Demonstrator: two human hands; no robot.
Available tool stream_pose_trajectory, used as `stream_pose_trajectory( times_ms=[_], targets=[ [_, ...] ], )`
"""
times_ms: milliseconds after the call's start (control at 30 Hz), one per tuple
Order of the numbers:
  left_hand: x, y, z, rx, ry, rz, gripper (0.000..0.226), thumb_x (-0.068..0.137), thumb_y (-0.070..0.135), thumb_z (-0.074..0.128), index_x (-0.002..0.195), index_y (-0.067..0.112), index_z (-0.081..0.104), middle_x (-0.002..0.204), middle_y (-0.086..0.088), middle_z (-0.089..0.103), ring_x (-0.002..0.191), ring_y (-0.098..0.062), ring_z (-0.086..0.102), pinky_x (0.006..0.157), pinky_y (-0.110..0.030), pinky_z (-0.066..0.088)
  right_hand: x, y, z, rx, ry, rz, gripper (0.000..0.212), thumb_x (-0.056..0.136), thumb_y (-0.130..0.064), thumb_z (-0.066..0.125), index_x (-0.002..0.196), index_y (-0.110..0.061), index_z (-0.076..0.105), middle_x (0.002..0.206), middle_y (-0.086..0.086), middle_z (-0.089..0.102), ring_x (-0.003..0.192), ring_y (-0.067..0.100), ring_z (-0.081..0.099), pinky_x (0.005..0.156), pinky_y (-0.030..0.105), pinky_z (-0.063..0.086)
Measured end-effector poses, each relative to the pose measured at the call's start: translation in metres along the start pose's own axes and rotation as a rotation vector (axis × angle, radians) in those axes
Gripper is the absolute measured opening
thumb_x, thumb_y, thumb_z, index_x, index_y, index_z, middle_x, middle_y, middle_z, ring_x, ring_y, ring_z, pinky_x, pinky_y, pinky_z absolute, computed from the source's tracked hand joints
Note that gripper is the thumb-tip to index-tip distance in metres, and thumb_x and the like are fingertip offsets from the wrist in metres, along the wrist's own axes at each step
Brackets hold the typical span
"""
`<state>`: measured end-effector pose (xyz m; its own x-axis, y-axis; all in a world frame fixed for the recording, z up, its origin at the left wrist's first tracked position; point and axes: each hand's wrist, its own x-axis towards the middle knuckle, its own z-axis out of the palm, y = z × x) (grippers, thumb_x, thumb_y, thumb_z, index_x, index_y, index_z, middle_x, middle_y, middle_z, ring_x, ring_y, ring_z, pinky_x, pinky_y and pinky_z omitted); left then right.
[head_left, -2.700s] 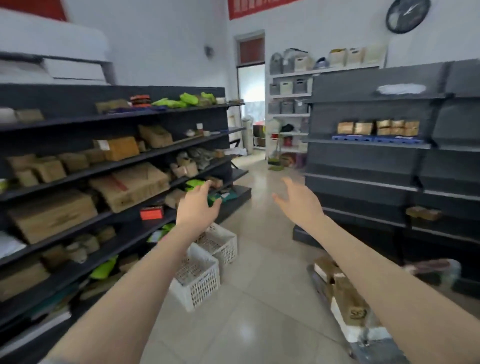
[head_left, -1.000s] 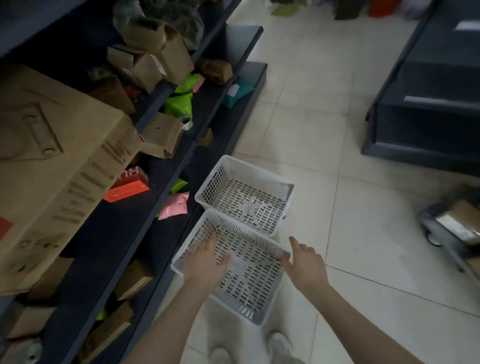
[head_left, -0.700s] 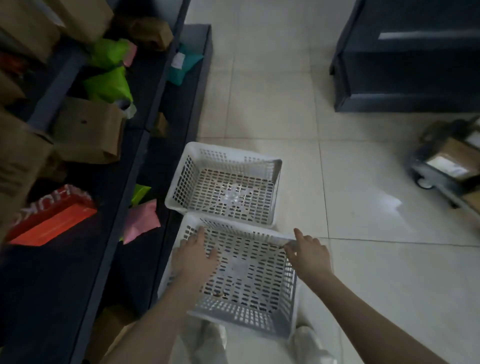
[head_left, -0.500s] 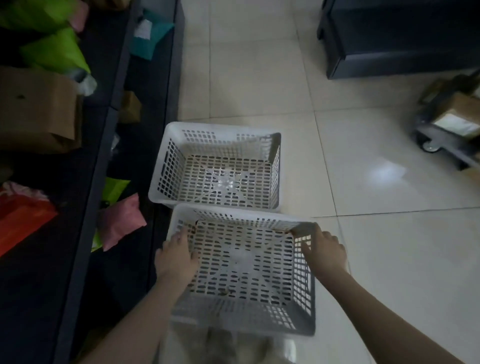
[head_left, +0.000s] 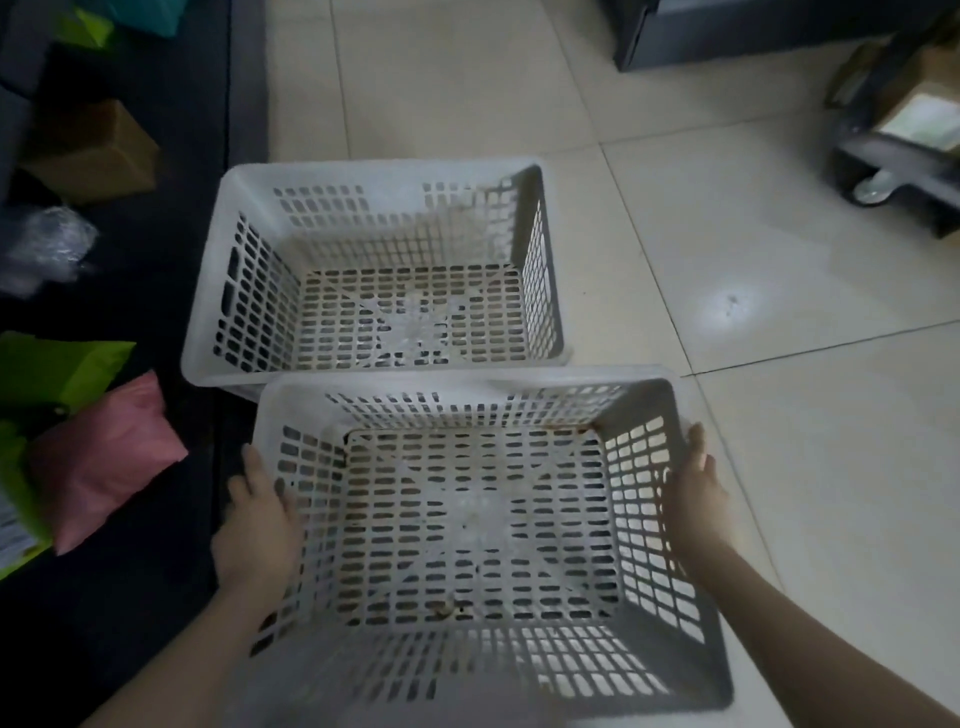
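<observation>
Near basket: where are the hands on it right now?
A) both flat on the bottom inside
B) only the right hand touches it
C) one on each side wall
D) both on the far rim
C: the left hand holds the left wall of the near basket, and the right hand lies against the outside of its right wall.

No readable text, brand or number on near basket (head_left: 639, 545), far basket (head_left: 254, 301) or pink packet (head_left: 104, 462).
</observation>
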<state>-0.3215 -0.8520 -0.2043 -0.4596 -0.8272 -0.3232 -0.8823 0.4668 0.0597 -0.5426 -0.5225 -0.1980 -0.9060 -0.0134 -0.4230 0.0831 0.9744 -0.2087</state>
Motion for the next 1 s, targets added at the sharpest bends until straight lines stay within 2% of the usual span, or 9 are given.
stream_pose_trajectory(
  times_ms=[100, 200, 367, 500, 567, 667, 833, 900, 1000],
  targets=[
    [-0.001, -0.006, 0.010, -0.061, 0.077, 0.001, 0.056, 0.100, 0.019, 0.034, 0.151, 0.008, 0.015, 0.127, -0.031, 0.045, 0.086, -0.046, 0.058, 0.059, -0.043, 0.039, -0.001, 0.006, 0.004, -0.010, 0.035, -0.034, 0.061, 0.098, -0.010, 0.030, 0.152, -0.020, 0.002, 0.136, 0.019, 0.046, 0.100, 0.041, 0.060, 0.079, 0.048, 0.051],
    [0.000, -0.010, 0.008, -0.088, 0.095, 0.016, 0.056, 0.099, 0.016, 0.036, 0.151, 0.010, 0.017, 0.125, -0.030, 0.046, 0.083, -0.046, 0.059, 0.061, -0.044, 0.040, 0.000, 0.010, 0.004, -0.042, 0.037, -0.054, 0.062, 0.098, -0.012, 0.032, 0.152, -0.020, 0.001, 0.134, 0.018, 0.046, 0.099, 0.041, 0.060, 0.077, 0.046, 0.051],
    [-0.010, -0.010, -0.004, -0.144, 0.075, 0.006, 0.059, 0.097, 0.012, 0.040, 0.151, 0.017, 0.017, 0.122, -0.025, 0.049, 0.084, -0.042, 0.060, 0.066, -0.047, 0.049, -0.008, 0.011, -0.007, -0.099, 0.008, -0.082, 0.070, 0.094, -0.005, 0.035, 0.152, -0.017, -0.003, 0.128, 0.021, 0.049, 0.100, 0.038, 0.060, 0.072, 0.039, 0.046],
    [-0.037, -0.007, -0.034, -0.193, 0.065, -0.013, 0.060, 0.096, 0.009, 0.040, 0.151, 0.017, 0.017, 0.123, -0.025, 0.050, 0.089, -0.042, 0.061, 0.068, -0.047, 0.050, -0.027, 0.017, -0.037, -0.084, 0.005, -0.063, 0.068, 0.095, -0.005, 0.032, 0.152, -0.017, -0.002, 0.130, 0.022, 0.047, 0.106, 0.042, 0.057, 0.075, 0.039, 0.042],
    [-0.052, -0.003, -0.058, -0.198, 0.074, -0.002, 0.061, 0.095, 0.007, 0.041, 0.150, 0.017, 0.018, 0.123, -0.024, 0.050, 0.091, -0.041, 0.062, 0.068, -0.045, 0.050, -0.038, 0.018, -0.059, -0.068, 0.022, -0.061, 0.067, 0.096, -0.005, 0.033, 0.152, -0.018, -0.001, 0.127, 0.024, 0.048, 0.104, 0.043, 0.056, 0.074, 0.040, 0.040],
    [-0.071, 0.008, -0.104, -0.194, 0.101, 0.030, 0.060, 0.094, 0.005, 0.045, 0.149, 0.013, 0.024, 0.116, -0.025, 0.055, 0.086, -0.041, 0.063, 0.061, -0.039, 0.046, -0.057, 0.019, -0.103, -0.055, 0.037, -0.060, 0.068, 0.094, -0.005, 0.036, 0.152, -0.018, 0.002, 0.123, 0.025, 0.050, 0.102, 0.045, 0.056, 0.080, 0.044, 0.044],
    [-0.096, 0.036, -0.199, -0.137, 0.125, 0.112, 0.062, 0.092, 0.005, 0.048, 0.149, 0.013, 0.024, 0.095, -0.021, 0.066, 0.072, -0.035, 0.066, 0.055, -0.036, 0.051, -0.094, 0.015, -0.199, -0.033, 0.082, -0.038, 0.067, 0.092, -0.004, 0.041, 0.150, -0.017, 0.010, 0.114, 0.025, 0.054, 0.098, 0.044, 0.058, 0.072, 0.040, 0.040],
    [-0.108, 0.055, -0.247, -0.127, 0.145, 0.145, 0.062, 0.092, 0.003, 0.049, 0.149, 0.012, 0.025, 0.102, -0.021, 0.065, 0.077, -0.035, 0.066, 0.055, -0.035, 0.049, -0.109, 0.014, -0.242, -0.022, 0.107, -0.024, 0.066, 0.092, -0.005, 0.042, 0.149, -0.016, 0.011, 0.110, 0.026, 0.055, 0.096, 0.044, 0.059, 0.071, 0.040, 0.041],
    [-0.131, 0.087, -0.319, -0.085, 0.162, 0.216, 0.060, 0.094, 0.004, 0.047, 0.150, 0.009, 0.024, 0.115, -0.019, 0.059, 0.088, -0.034, 0.065, 0.052, -0.027, 0.036, -0.132, 0.014, -0.312, 0.013, 0.149, 0.009, 0.065, 0.092, -0.004, 0.041, 0.148, -0.016, 0.011, 0.109, 0.025, 0.056, 0.094, 0.043, 0.060, 0.071, 0.041, 0.043]
  ],
)
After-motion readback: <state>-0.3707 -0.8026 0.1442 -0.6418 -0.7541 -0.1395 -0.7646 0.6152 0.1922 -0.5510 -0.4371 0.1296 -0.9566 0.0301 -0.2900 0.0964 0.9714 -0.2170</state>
